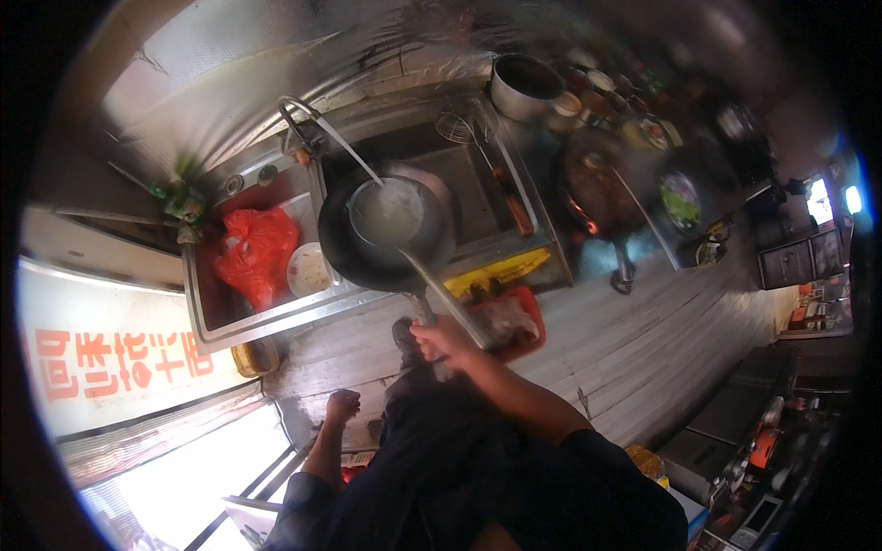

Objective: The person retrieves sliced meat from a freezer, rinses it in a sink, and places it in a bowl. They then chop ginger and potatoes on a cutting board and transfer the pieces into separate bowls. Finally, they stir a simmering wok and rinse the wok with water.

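A dark wok [337, 255] rests over a stainless-steel sink, tilting slightly to one side. Inside it sits a large round metal ladle [358, 234] full of cloudy water, its long handle reaching back towards me. From the curved faucet [298, 113], a stream of water runs into the ladle's bowl. My right hand [448, 344] is closed around the wok handle [422, 308]; the ladle handle crosses close beside it, and I cannot tell whether the fingers also hold that. Low beside my body, my left hand [342, 406] is curled, with nothing visible in it.
Left in the sink [207, 337] are a red plastic bag [255, 255] and a white plate [308, 268]. A wire skimmer [510, 196] lies on the right. Beyond are a pot [525, 89] and another wok [599, 186]. A red basket [537, 310] stands below the counter edge.
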A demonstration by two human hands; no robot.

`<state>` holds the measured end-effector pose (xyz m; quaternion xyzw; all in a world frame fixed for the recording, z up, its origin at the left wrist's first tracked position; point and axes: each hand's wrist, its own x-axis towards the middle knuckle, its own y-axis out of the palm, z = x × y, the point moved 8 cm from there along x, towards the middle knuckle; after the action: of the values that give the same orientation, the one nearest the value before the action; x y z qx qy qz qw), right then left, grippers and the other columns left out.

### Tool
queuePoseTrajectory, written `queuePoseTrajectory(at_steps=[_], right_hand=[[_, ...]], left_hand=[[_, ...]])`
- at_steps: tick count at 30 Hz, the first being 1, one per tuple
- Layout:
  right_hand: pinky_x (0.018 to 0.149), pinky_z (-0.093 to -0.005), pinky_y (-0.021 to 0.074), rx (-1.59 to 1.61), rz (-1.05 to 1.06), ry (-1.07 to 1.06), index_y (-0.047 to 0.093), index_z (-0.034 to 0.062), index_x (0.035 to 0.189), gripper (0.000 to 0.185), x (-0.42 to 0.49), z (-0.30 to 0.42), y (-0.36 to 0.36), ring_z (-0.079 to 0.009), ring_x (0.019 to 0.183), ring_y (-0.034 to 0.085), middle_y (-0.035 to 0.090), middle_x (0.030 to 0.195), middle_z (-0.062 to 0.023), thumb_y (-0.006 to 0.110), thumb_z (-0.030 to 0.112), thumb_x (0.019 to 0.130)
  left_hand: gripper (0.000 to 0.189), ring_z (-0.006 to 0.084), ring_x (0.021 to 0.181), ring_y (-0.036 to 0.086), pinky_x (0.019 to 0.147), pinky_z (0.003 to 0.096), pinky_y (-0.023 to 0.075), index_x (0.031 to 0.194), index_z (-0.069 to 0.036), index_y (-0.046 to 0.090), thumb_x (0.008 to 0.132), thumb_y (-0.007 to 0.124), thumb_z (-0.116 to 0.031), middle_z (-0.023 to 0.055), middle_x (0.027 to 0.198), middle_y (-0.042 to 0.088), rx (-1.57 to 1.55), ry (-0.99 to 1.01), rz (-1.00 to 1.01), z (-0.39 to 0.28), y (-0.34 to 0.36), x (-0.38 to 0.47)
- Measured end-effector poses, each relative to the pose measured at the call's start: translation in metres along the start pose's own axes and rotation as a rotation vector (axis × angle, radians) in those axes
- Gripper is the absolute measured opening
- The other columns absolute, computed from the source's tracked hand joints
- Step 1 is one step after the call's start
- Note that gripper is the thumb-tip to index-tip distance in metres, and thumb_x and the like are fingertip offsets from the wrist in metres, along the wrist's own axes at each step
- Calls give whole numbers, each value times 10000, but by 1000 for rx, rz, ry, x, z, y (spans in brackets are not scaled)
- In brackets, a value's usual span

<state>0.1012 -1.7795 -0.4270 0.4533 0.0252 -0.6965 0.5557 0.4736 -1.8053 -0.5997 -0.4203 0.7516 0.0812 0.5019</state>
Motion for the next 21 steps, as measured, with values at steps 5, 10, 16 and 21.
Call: queuePoseTrajectory(at_steps=[5,10,16,21], right_hand=[[518,-293,449,41,23,1,601,83,897,170,1,0,1,-122,563,528,556,713,-3,660,227,966],[519,-292,448,1,-2,9,605,83,910,166,0,0,-2,-129,565,537,557,717,-3,666,230,956],[510,-298,447,29,2,17,601,78,908,164,4,-2,-3,-135,549,541,561,719,-11,676,219,943],[497,-307,447,37,0,8,600,72,899,169,4,-3,-3,-142,548,549,559,716,-18,684,214,937]], left_hand=[[208,168,567,653,499,320,525,830,-28,695,906,648,-216,78,701,680,48,-38,-20,-7,2,-6],[226,166,576,653,502,323,526,846,-13,694,913,649,-224,78,700,674,32,8,-16,-17,6,-9],[163,152,565,618,480,288,471,962,-50,681,928,703,-208,47,725,658,25,-7,25,-14,8,0],[239,170,561,644,505,330,521,829,11,688,907,644,-211,88,688,674,52,46,5,-18,7,0]])
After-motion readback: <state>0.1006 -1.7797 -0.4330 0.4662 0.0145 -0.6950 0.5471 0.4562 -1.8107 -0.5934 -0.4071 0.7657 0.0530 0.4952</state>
